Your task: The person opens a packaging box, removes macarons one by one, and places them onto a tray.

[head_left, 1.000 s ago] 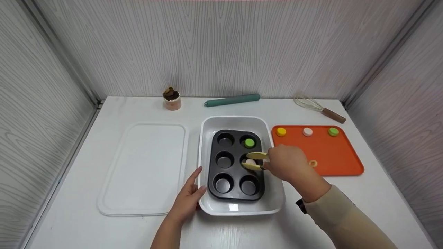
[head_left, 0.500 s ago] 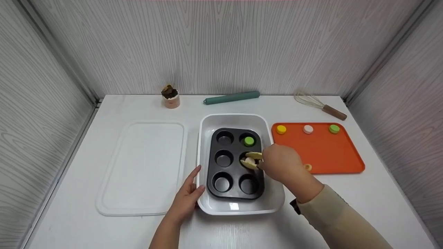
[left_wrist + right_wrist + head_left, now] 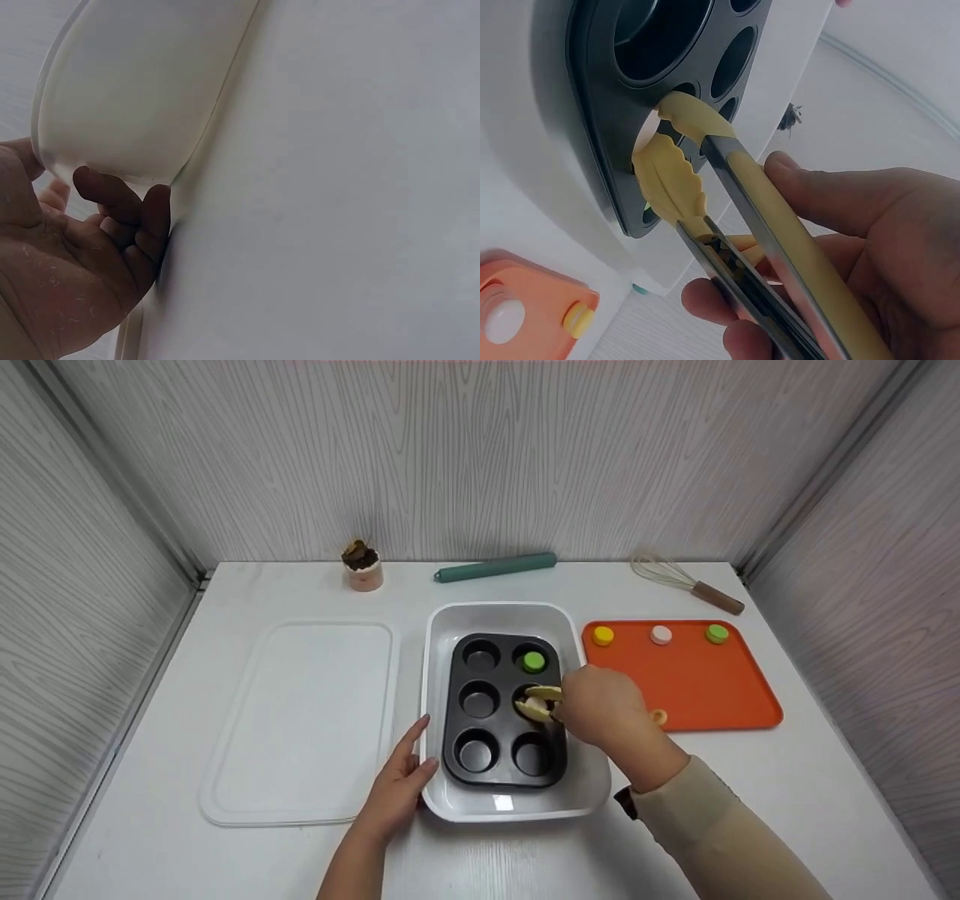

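Note:
A black muffin pan (image 3: 503, 713) lies inside a white plastic bin (image 3: 517, 807). One green round piece (image 3: 533, 662) sits in its far right cup. My right hand (image 3: 606, 706) grips metal tongs (image 3: 780, 240) with scalloped yellow tips. Those tips stand somewhat apart in the middle right cup, on either side of a pale pink round piece (image 3: 536, 704); firm contact with it is unclear. My left hand (image 3: 394, 795) holds the bin's left side near the front corner, thumb at the rim. In the left wrist view its other fingers curl against the bin's outer wall.
An orange tray (image 3: 697, 682) on the right bears yellow, pink and green round pieces and a small ring (image 3: 658, 716). To the left lies a white lid (image 3: 300, 720). Behind stand a small dessert cup (image 3: 364, 574), a green rolling pin (image 3: 495, 568) and a whisk (image 3: 718, 597).
The tongs have come slightly left and deeper into the middle right cup, their tips a little closer together. The left hand keeps its place on the bin. The head view has shifted slightly.

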{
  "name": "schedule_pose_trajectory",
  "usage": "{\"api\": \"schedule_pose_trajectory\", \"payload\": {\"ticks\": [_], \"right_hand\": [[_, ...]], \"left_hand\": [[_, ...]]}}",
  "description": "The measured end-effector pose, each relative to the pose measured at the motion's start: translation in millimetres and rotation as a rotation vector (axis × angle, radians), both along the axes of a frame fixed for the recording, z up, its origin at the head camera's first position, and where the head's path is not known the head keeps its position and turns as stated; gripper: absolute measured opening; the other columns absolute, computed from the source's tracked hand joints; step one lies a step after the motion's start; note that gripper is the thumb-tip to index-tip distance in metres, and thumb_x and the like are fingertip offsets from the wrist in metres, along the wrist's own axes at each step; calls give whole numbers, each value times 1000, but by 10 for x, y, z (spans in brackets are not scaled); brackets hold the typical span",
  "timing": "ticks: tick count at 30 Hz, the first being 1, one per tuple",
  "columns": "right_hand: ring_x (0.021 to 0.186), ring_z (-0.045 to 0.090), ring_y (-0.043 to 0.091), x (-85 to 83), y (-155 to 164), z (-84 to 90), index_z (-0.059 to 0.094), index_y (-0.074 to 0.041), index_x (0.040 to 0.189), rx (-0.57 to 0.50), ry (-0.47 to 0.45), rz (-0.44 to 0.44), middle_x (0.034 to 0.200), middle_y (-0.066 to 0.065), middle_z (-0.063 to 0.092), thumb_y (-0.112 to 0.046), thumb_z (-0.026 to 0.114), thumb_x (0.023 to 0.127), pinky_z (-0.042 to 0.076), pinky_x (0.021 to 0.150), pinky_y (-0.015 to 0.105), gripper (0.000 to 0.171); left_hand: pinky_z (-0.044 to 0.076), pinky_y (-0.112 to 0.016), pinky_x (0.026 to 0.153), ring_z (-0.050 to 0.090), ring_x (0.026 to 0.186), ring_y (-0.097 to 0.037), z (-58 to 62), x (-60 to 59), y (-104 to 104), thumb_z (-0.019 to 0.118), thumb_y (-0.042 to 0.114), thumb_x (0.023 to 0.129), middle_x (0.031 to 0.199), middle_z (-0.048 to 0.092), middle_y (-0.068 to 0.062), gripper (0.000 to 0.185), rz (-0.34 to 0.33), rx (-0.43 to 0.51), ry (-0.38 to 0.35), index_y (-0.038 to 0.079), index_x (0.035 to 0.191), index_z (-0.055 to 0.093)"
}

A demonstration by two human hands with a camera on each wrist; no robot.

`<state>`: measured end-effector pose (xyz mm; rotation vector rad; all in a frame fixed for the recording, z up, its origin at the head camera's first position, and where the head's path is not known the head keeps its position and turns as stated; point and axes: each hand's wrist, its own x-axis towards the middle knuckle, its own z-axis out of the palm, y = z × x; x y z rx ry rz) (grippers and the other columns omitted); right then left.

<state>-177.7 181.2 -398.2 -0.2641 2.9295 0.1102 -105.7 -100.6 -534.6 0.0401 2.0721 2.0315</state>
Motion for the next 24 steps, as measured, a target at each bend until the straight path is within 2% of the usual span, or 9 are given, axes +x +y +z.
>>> {"api": "schedule_pose_trajectory", "payload": {"ticks": [6, 12, 19, 24], "right_hand": [[59, 58, 25, 0, 9, -28, 63, -9, 70, 4, 13, 0, 66, 6, 57, -32, 75, 96, 48, 50, 41, 37], [58, 57, 26, 11, 48, -26, 63, -11, 69, -17, 44, 15, 65, 5, 57, -34, 77, 94, 50, 50, 44, 37], [61, 57, 24, -15, 135, -35, 70, -9, 84, -39, 3, -2, 66, 4, 58, -39, 78, 95, 46, 53, 37, 33], [61, 57, 23, -16, 190, -34, 71, -11, 85, -98, -34, -32, 66, 3, 59, -38, 76, 97, 45, 54, 36, 30]], "left_hand": [[46, -27, 59, 56, 66, -16, 4, -3, 2, 58, 13, 109, 93, 66, -17, 67, 5, -14, 3, 16, 169, 28], [47, -28, 60, 58, 67, -17, 11, -16, 15, 56, 13, 109, 100, 68, -20, 67, 9, -10, -9, 17, 169, 27], [48, -29, 61, 58, 68, -17, 7, -16, 21, 57, 13, 108, 98, 68, -20, 67, 11, -9, -17, 16, 169, 27], [48, -29, 61, 57, 68, -17, 4, -15, 22, 57, 13, 108, 97, 67, -19, 68, 8, 1, -17, 16, 169, 27]]}}
